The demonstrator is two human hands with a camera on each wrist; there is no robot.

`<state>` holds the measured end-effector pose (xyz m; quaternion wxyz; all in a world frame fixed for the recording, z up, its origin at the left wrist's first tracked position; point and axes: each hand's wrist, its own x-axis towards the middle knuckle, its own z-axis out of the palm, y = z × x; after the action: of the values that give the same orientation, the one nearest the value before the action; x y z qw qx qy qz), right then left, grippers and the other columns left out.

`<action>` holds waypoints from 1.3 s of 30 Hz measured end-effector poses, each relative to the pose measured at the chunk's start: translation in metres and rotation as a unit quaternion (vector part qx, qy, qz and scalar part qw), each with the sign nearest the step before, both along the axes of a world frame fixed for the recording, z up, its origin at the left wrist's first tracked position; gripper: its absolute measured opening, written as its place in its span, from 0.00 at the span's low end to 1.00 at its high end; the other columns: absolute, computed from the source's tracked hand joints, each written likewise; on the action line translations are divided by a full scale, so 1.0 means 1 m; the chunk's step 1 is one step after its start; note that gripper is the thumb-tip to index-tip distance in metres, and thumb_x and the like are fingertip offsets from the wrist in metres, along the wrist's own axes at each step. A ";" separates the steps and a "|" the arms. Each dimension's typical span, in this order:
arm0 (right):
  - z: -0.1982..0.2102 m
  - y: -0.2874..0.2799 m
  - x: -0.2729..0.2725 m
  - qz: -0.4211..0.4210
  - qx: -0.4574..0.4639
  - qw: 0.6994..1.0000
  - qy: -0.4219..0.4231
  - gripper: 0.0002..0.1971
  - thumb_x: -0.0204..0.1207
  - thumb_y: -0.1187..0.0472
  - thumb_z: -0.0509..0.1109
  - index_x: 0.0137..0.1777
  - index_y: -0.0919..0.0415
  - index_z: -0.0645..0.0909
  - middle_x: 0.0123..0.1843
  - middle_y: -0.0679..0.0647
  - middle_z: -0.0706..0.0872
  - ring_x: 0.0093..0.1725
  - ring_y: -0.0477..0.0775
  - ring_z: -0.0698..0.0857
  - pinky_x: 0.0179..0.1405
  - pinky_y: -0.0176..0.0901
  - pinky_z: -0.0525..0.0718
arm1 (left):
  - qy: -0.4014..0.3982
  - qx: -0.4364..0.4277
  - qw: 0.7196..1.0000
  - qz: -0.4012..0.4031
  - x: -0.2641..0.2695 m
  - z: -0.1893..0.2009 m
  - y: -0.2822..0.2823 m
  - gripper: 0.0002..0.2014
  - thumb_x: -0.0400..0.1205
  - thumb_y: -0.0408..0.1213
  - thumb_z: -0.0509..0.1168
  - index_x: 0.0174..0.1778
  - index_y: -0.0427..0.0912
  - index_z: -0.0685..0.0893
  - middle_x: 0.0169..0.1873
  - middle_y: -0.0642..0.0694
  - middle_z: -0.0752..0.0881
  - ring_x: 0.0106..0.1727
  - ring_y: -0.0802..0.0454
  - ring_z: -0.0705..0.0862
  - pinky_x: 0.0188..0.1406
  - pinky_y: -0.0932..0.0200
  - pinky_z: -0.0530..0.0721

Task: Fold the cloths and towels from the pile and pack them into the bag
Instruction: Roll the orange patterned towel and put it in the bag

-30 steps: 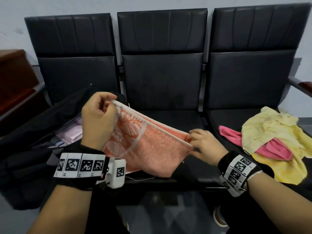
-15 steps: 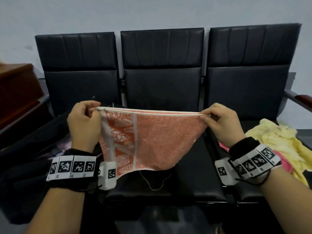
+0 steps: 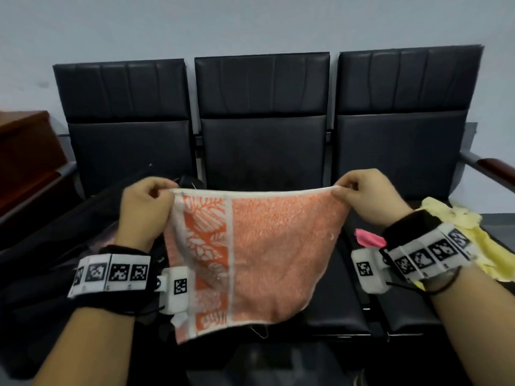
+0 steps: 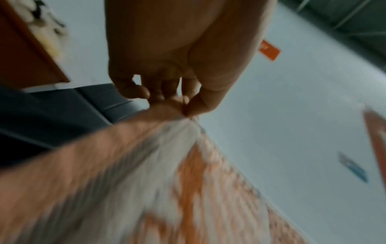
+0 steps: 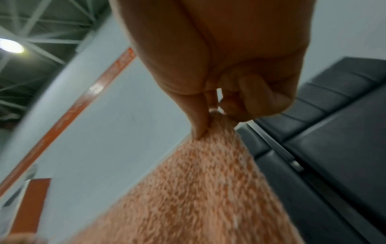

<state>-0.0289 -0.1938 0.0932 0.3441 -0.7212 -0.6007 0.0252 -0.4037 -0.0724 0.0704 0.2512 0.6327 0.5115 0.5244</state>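
Towel: we hold the orange towel [image 3: 274,254] stretched in the middle of the head view, its top hem taut and level, the rest hanging free above the middle seat [image 3: 328,316]. It looks doubled, since two edges run along the top.
Left hand: our left hand [image 3: 143,208] pinches the top corner beside the white leaf-patterned band; the left wrist view shows thumb and fingers closed on the gathered cloth [image 4: 188,118].
Right hand: our right hand [image 3: 367,199] pinches the opposite top corner, thumb and forefinger tight on the hem [image 5: 215,113].
Why held so: we judge that pulling the corners apart lets the weight flatten the cloth and line up the edges before the next fold.
Bag: the black bag [image 3: 41,263] lies open at the left of the frame, just beside our left wrist, pale folded cloth showing inside.
Pile: the yellow cloth [image 3: 479,246] and a pink cloth [image 3: 367,238] wait at the right edge, on the right-hand seat.
Progress: we judge this towel part folded, with the pile not yet packed.
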 end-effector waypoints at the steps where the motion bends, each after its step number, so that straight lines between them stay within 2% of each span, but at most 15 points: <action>1: -0.007 0.009 0.003 -0.010 -0.024 1.000 0.017 0.08 0.77 0.58 0.74 0.36 0.48 0.83 0.34 0.41 0.85 0.33 0.37 0.82 0.31 0.29 0.73 | 0.022 -0.036 0.999 -0.012 0.003 -0.007 0.008 0.13 0.76 0.27 0.68 0.37 0.51 0.89 0.35 0.53 0.90 0.38 0.58 0.86 0.44 0.58 0.87; 3: -0.017 0.028 0.005 -0.011 -0.026 0.995 0.100 0.09 0.78 0.59 0.71 0.36 0.51 0.82 0.32 0.48 0.86 0.29 0.40 0.85 0.33 0.39 0.80 | 0.030 -0.079 0.996 -0.033 0.009 -0.015 0.020 0.11 0.75 0.24 0.70 0.37 0.47 0.89 0.37 0.44 0.90 0.41 0.50 0.85 0.49 0.51 0.85; 5: -0.019 0.043 0.003 -0.008 0.006 0.982 0.190 0.06 0.80 0.61 0.69 0.41 0.57 0.84 0.39 0.57 0.89 0.39 0.49 0.90 0.43 0.57 0.88 | -0.004 -0.087 0.995 -0.047 0.014 -0.014 0.031 0.12 0.76 0.21 0.68 0.39 0.45 0.89 0.37 0.42 0.88 0.41 0.47 0.84 0.45 0.52 0.84; 7: -0.013 0.051 0.003 -0.011 0.078 0.975 0.206 0.05 0.80 0.61 0.69 0.45 0.59 0.85 0.45 0.57 0.90 0.48 0.59 0.90 0.53 0.62 0.88 | -0.048 -0.064 0.996 -0.042 0.018 -0.005 0.038 0.13 0.78 0.21 0.66 0.42 0.45 0.89 0.38 0.42 0.89 0.41 0.45 0.85 0.42 0.51 0.86; 11: 0.005 0.038 0.004 0.032 0.225 0.952 0.204 0.09 0.80 0.61 0.68 0.43 0.43 0.83 0.54 0.44 0.91 0.53 0.40 0.88 0.55 0.32 0.83 | -0.038 0.082 0.996 -0.016 0.018 0.015 0.039 0.08 0.81 0.27 0.67 0.48 0.44 0.89 0.42 0.45 0.90 0.45 0.52 0.88 0.52 0.49 0.89; 13: 0.003 0.022 0.003 0.053 0.249 0.950 0.182 0.12 0.81 0.62 0.68 0.43 0.41 0.80 0.55 0.42 0.90 0.55 0.39 0.87 0.55 0.28 0.81 | -0.026 0.126 0.991 -0.027 0.014 0.011 0.032 0.08 0.80 0.28 0.66 0.48 0.43 0.89 0.46 0.44 0.90 0.49 0.50 0.89 0.55 0.48 0.89; 16: -0.028 -0.004 0.005 0.056 0.214 0.961 0.166 0.10 0.82 0.62 0.68 0.46 0.44 0.82 0.49 0.39 0.90 0.51 0.37 0.87 0.51 0.27 0.80 | -0.004 0.126 0.991 -0.043 0.008 -0.016 0.022 0.08 0.80 0.28 0.67 0.48 0.45 0.87 0.45 0.47 0.90 0.50 0.49 0.89 0.54 0.50 0.88; 19: -0.082 -0.026 0.007 0.029 0.103 0.987 0.117 0.11 0.79 0.62 0.72 0.40 0.45 0.80 0.35 0.39 0.85 0.37 0.33 0.82 0.37 0.25 0.74 | 0.044 0.075 0.994 -0.059 0.004 -0.059 0.011 0.13 0.77 0.22 0.67 0.43 0.47 0.86 0.40 0.55 0.88 0.42 0.67 0.85 0.47 0.71 0.82; 20: -0.100 -0.031 0.008 0.020 0.055 0.992 0.111 0.12 0.78 0.62 0.73 0.38 0.45 0.79 0.33 0.41 0.84 0.36 0.33 0.81 0.36 0.27 0.73 | 0.071 0.041 0.994 -0.067 0.004 -0.074 0.008 0.14 0.76 0.21 0.68 0.41 0.47 0.86 0.38 0.55 0.88 0.40 0.66 0.84 0.45 0.72 0.80; 23: -0.145 -0.041 0.009 0.017 -0.080 0.990 0.118 0.09 0.78 0.62 0.73 0.38 0.50 0.81 0.35 0.48 0.86 0.38 0.41 0.83 0.41 0.44 0.78 | 0.140 -0.093 0.981 -0.102 -0.001 -0.117 -0.001 0.14 0.72 0.19 0.70 0.33 0.46 0.87 0.30 0.50 0.88 0.35 0.52 0.83 0.40 0.61 0.82; 25: -0.159 -0.045 0.011 0.030 -0.131 0.983 0.127 0.07 0.78 0.63 0.73 0.40 0.54 0.83 0.37 0.50 0.89 0.41 0.48 0.86 0.44 0.49 0.81 | 0.175 -0.167 0.962 -0.128 -0.006 -0.136 -0.006 0.16 0.69 0.18 0.69 0.29 0.46 0.87 0.24 0.48 0.87 0.30 0.49 0.83 0.35 0.59 0.81; 28: -0.166 -0.048 0.015 0.070 -0.164 0.972 0.151 0.07 0.78 0.64 0.73 0.39 0.56 0.84 0.31 0.47 0.87 0.34 0.43 0.83 0.39 0.41 0.79 | 0.191 -0.236 0.938 -0.166 -0.014 -0.151 -0.013 0.14 0.69 0.17 0.66 0.29 0.41 0.88 0.23 0.44 0.86 0.25 0.51 0.83 0.29 0.61 0.81; 32: -0.170 -0.045 0.020 0.093 -0.177 0.963 0.179 0.06 0.78 0.65 0.74 0.40 0.58 0.85 0.27 0.42 0.85 0.28 0.34 0.79 0.32 0.28 0.75 | 0.179 -0.284 0.918 -0.209 -0.019 -0.157 -0.014 0.13 0.71 0.16 0.66 0.32 0.39 0.89 0.21 0.50 0.85 0.23 0.64 0.79 0.23 0.71 0.76; 36: -0.181 -0.033 0.021 0.056 -0.146 0.962 0.224 0.05 0.76 0.64 0.75 0.42 0.54 0.85 0.30 0.49 0.87 0.30 0.40 0.81 0.34 0.33 0.78 | 0.147 -0.304 0.924 -0.180 -0.015 -0.165 -0.006 0.13 0.73 0.17 0.65 0.37 0.39 0.89 0.20 0.51 0.84 0.21 0.63 0.78 0.20 0.70 0.74; 39: -0.195 -0.019 0.020 0.022 -0.122 0.959 0.255 0.08 0.77 0.65 0.74 0.50 0.50 0.83 0.37 0.55 0.91 0.36 0.45 0.87 0.40 0.36 0.81 | 0.122 -0.285 0.941 -0.137 -0.007 -0.178 0.004 0.12 0.76 0.20 0.67 0.43 0.42 0.88 0.28 0.49 0.87 0.30 0.57 0.82 0.31 0.65 0.79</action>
<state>-0.0088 -0.2124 -0.1014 0.3951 -0.7138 -0.5009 0.2889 -0.4111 -0.0686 -0.1071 0.4262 0.6574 0.5749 0.2358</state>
